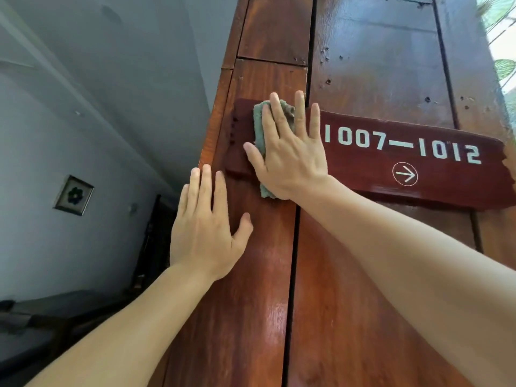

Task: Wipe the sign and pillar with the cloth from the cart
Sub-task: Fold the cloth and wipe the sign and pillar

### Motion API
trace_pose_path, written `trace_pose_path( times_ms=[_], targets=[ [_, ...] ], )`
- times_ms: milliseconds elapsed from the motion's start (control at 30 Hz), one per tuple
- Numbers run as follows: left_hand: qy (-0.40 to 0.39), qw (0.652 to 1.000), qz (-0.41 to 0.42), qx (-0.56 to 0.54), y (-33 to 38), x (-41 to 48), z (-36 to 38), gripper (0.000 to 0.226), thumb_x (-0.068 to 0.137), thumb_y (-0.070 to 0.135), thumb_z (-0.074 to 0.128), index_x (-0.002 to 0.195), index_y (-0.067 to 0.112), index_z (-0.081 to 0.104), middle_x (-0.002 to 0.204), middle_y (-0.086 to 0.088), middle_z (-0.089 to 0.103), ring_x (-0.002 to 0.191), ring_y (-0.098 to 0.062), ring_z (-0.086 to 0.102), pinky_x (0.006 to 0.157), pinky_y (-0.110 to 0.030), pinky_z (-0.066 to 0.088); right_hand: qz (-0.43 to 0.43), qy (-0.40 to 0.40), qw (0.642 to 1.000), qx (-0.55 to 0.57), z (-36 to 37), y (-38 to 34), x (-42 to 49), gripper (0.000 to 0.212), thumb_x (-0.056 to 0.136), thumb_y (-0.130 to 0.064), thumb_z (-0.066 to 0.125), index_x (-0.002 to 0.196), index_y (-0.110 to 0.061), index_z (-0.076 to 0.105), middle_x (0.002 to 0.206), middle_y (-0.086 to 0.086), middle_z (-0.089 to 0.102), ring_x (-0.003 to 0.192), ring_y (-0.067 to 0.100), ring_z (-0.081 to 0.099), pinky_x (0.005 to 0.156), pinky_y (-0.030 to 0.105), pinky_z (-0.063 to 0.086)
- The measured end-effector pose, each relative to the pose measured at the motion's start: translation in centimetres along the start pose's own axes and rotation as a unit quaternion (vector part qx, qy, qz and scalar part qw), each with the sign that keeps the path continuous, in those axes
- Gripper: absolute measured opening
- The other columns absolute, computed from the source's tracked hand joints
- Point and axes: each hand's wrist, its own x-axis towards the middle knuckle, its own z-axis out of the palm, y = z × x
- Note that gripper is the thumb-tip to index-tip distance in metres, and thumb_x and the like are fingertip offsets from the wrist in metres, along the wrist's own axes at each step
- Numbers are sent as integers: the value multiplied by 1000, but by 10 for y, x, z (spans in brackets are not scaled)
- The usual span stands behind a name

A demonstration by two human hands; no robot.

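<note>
A dark red wooden sign reading 1007—1012 with a white arrow hangs on the brown wooden pillar. My right hand lies flat with fingers spread, pressing a pale green cloth against the sign's left end. Most of the cloth is hidden under the palm; its edges show above and below the hand. My left hand rests flat and empty on the pillar's left plank, just below the sign's left corner.
A grey wall and ceiling fill the left side, with a small framed picture on the wall. Dark furniture sits low at the left. Green leaves show past the pillar's right edge.
</note>
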Motion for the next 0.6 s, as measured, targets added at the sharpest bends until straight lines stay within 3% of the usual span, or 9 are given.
trace_pose_path(
  times_ms=[133,233,333,400,467,533,600],
  targets=[
    [6,999,41,-8,3,3,-4,86,90,59,39,154,1,30,164,-22,24,154,-32,15,123,-49,22,41,9,998,36,-4,-22,6,84,100,-59,13,159,1,8,170,18,3,155,40,-12,126,54,-7],
    [-1,997,71,-1,4,2,-4,88,92,62,35,156,3,25,166,-17,20,155,-31,13,124,-47,19,-72,19,996,51,-2,-32,1,75,104,-50,18,159,-1,7,170,16,1,156,35,-10,127,49,0],
    [-18,998,47,25,8,-6,-4,96,90,72,26,159,6,16,168,-16,11,156,-31,4,125,-49,15,-203,3,976,73,-2,-22,4,66,106,-44,22,161,-12,8,171,8,5,157,30,-6,128,46,4],
    [-33,998,46,35,8,-13,-3,104,84,80,26,159,10,16,168,-15,10,155,-33,3,124,-53,14,-217,-20,972,83,-4,8,14,63,107,-44,20,162,-16,7,172,4,3,157,26,-7,128,43,2],
    [-38,997,58,34,6,-15,0,106,80,85,28,160,16,16,168,-16,9,155,-37,3,123,-57,14,-137,-24,987,79,-5,48,25,63,107,-44,19,162,-18,4,172,3,-2,157,25,-11,128,48,2],
    [-37,996,72,32,4,-14,1,104,78,86,31,160,23,18,168,-18,10,154,-39,3,121,-61,14,11,-46,995,90,-6,75,33,65,105,-47,18,162,-19,2,171,4,-8,156,26,-16,127,51,-2],
    [-38,996,76,31,4,-14,0,102,77,87,32,159,28,19,168,-18,9,154,-40,3,121,-62,14,106,-58,987,109,-6,64,39,74,101,-56,19,162,-17,3,171,7,-10,155,30,-19,126,52,-7]
  ],
)
